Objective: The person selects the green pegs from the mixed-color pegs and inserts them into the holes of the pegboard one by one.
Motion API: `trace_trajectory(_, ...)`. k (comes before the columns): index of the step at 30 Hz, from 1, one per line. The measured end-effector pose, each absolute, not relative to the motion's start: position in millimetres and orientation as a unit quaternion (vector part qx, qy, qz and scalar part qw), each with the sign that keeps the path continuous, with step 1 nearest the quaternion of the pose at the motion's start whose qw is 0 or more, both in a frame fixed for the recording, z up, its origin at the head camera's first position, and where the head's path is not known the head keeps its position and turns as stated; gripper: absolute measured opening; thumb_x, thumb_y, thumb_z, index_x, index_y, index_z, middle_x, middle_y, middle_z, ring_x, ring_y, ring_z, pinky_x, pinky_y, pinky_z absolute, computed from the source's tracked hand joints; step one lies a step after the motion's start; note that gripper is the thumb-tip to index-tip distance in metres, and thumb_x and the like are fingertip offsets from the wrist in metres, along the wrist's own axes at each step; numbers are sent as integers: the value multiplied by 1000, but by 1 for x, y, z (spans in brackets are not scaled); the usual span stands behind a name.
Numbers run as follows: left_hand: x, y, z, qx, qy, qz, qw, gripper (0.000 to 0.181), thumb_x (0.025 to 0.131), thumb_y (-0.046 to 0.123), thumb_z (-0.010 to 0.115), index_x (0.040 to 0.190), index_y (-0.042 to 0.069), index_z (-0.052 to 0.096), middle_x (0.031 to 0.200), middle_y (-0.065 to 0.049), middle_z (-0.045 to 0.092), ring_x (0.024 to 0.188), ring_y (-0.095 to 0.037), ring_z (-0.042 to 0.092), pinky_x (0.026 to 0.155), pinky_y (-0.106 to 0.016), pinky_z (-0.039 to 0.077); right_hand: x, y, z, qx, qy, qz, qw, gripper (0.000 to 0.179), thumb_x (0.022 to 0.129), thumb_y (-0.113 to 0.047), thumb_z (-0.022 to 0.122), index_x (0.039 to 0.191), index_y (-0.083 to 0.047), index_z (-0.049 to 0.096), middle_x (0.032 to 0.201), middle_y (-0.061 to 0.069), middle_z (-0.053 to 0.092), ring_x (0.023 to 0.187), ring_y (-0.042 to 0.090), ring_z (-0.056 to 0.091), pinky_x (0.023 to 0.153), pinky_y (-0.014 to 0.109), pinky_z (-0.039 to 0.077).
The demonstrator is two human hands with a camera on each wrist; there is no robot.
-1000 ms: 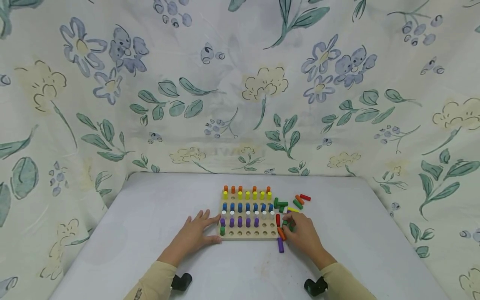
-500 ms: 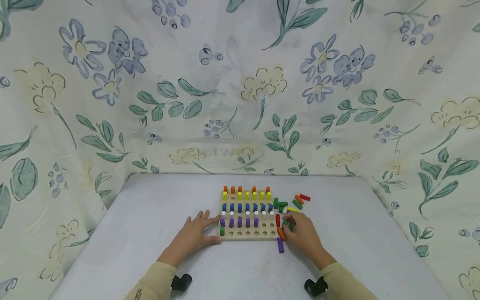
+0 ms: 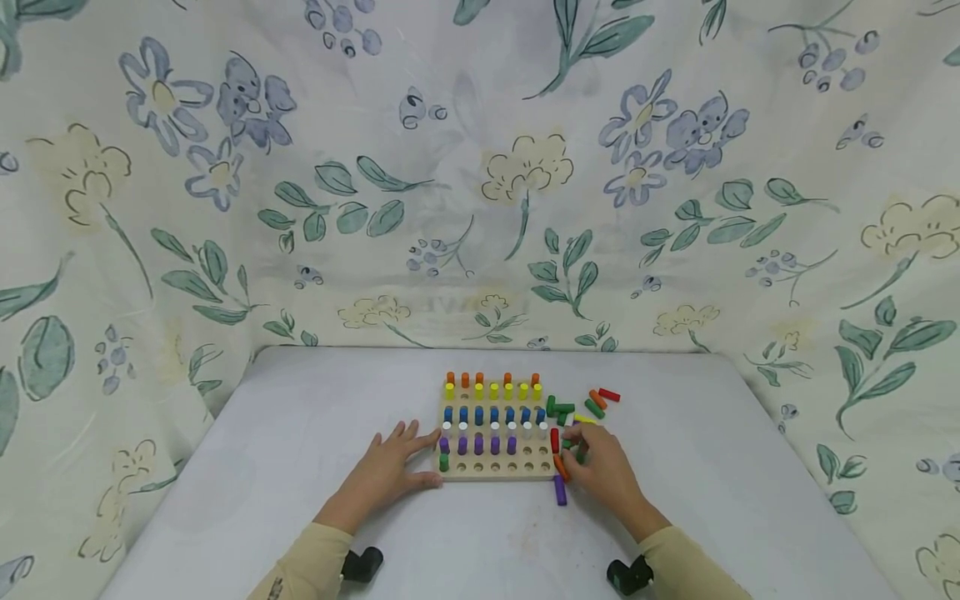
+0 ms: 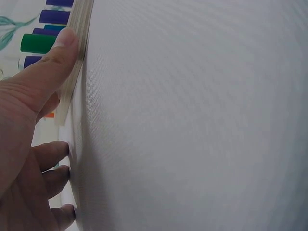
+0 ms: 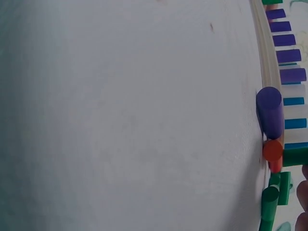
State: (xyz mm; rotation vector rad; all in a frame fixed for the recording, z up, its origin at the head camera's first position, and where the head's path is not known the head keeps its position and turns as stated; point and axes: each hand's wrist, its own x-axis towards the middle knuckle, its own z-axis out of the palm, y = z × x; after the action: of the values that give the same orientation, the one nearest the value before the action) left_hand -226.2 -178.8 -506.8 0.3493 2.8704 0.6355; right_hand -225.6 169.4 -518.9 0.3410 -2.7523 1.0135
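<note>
A wooden pegboard (image 3: 487,478) holds rows of orange, yellow, blue, white and purple pegs. One green peg (image 3: 444,462) stands at the near-left corner of the board. My left hand (image 3: 393,465) lies at its left side, fingers spread, index fingertip at the edge; in the left wrist view the thumb (image 4: 57,53) rests on the board's edge beside that peg. On the other side my right hand (image 3: 606,467) bends over loose pegs. Its fingers pinch a green peg (image 5: 296,157), seen upright in the right wrist view, where most of the hand is out of frame.
Against the board's right side lie a red peg (image 3: 555,440), an orange peg (image 3: 561,467) and a purple peg (image 3: 560,491). Farther back are several green pegs (image 3: 564,408), a yellow peg (image 3: 585,419) and another red peg (image 3: 610,395). A flowered cloth (image 3: 480,208) hangs behind the white table (image 3: 337,392).
</note>
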Motion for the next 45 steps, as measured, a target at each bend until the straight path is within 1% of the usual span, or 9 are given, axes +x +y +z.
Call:
trace_trajectory(3, -226, -179, -507, 118, 965, 215, 90, 83, 81, 57, 77, 151, 19, 52, 159, -26, 35, 150, -47, 23, 120, -68, 12, -225, 168, -518, 122, -926, 344, 98, 22, 89, -12, 76, 108, -12, 67, 97, -5, 63, 86, 11, 55, 77, 28, 55)
trace_trajectory(11, -226, -179, -509, 120, 965, 216, 89, 83, 81, 56, 77, 151, 19, 52, 159, -26, 35, 150, -47, 23, 120, -69, 12, -224, 167, -519, 118, -928, 340, 94, 24, 90, -14, 78, 111, -12, 66, 100, -4, 65, 89, 11, 57, 80, 29, 57)
trace_trajectory(21, -226, -179, -509, 119, 965, 219, 86, 83, 81, 56, 77, 151, 20, 52, 160, -25, 34, 150, -47, 22, 120, -68, 11, -223, 164, -517, 131, -922, 352, 93, 22, 89, -14, 79, 108, -14, 66, 100, -6, 65, 89, 10, 57, 81, 31, 57)
trace_trajectory(26, -225, -179, -508, 121, 965, 216, 87, 84, 81, 57, 77, 151, 19, 51, 159, -26, 34, 150, -47, 23, 120, -69, 12, -223, 163, -519, 140, -920, 353, 98, 21, 89, -14, 79, 107, -15, 67, 98, -8, 64, 89, 9, 56, 80, 30, 57)
trace_trajectory(35, -225, -179, -508, 122, 965, 217, 84, 85, 80, 58, 77, 151, 19, 51, 159, -26, 35, 150, -48, 23, 120, -68, 12, -223, 159, -520, 162, -912, 361, 107, 21, 89, -13, 78, 106, -16, 69, 93, -13, 60, 84, 8, 55, 73, 26, 53)
trace_trajectory(45, -225, -179, -508, 123, 965, 216, 87, 85, 81, 58, 77, 152, 19, 50, 159, -26, 34, 150, -48, 22, 120, -68, 11, -223, 151, -521, 164, -919, 347, 93, 21, 89, -15, 79, 107, -17, 68, 93, -12, 60, 86, 7, 54, 76, 24, 55)
